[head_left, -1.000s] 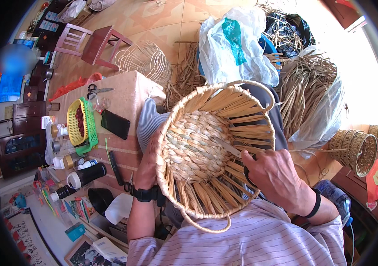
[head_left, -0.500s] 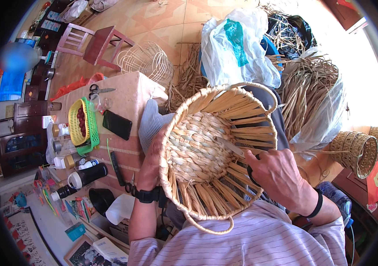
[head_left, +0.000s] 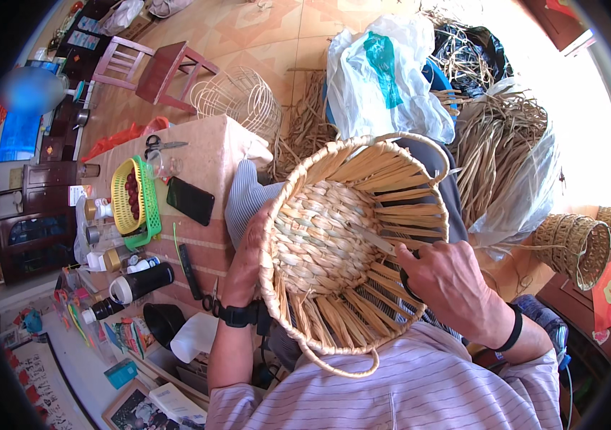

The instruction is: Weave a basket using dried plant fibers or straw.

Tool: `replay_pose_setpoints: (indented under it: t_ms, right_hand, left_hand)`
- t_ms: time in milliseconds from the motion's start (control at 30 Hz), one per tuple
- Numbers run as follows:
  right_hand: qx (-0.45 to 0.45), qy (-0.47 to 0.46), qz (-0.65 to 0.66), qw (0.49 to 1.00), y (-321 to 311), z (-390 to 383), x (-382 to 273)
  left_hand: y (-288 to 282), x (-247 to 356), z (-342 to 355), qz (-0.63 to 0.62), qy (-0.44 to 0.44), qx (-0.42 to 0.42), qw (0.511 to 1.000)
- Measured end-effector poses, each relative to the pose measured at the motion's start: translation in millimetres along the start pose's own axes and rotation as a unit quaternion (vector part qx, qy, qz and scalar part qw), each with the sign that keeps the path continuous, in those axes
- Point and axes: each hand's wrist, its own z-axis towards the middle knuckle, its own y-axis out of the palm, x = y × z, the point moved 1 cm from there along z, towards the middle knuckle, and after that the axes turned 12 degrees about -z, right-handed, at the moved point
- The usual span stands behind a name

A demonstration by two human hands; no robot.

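Note:
A round basket (head_left: 323, 240) rests tilted in my lap, its inside toward me. Its bottom is plaited from pale straw, flat straw strips with gaps form the side, and rope handles stand at two places on the rim. My left hand (head_left: 253, 240) holds the basket's left side from outside, fingers mostly hidden behind it. In my right hand (head_left: 445, 281), at the right inner side, is a pair of scissors (head_left: 375, 237) with black handles. Their metal blades point left over the plaited bottom and look closed; the tips lie near the straw.
Left stands a cloth-covered table (head_left: 201, 147) with a phone (head_left: 190, 201), another pair of scissors (head_left: 163, 146) and a fruit basket (head_left: 131, 197). A wire frame (head_left: 237, 100), a white plastic bag (head_left: 384, 86) and dried straw (head_left: 502, 143) lie beyond. Woven baskets (head_left: 570, 247) are at right.
Almost nothing differs. The basket has shifted very slightly, and my right hand with the scissors stays at nearly the same spot.

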Motion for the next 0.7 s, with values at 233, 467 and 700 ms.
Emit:
replay_pose_setpoints:
  t_ms: [233, 467, 700]
  right_hand:
    - [-0.022, -0.041, -0.005, 0.999, 0.8, 11.8, 6.7]
    - [0.064, -0.063, -0.072, 0.993, 0.6, 13.3, 7.4]
    - [0.018, -0.046, -0.062, 0.997, -2.9, -9.1, 8.3]
  left_hand:
    - [9.5, 13.5, 12.4, 0.002, 0.017, -0.073, 0.997]
    - [12.2, 16.7, 5.3, 0.058, 0.03, -0.046, 0.997]
    - [-7.4, -8.5, -3.4, 0.037, 0.031, -0.01, 0.999]
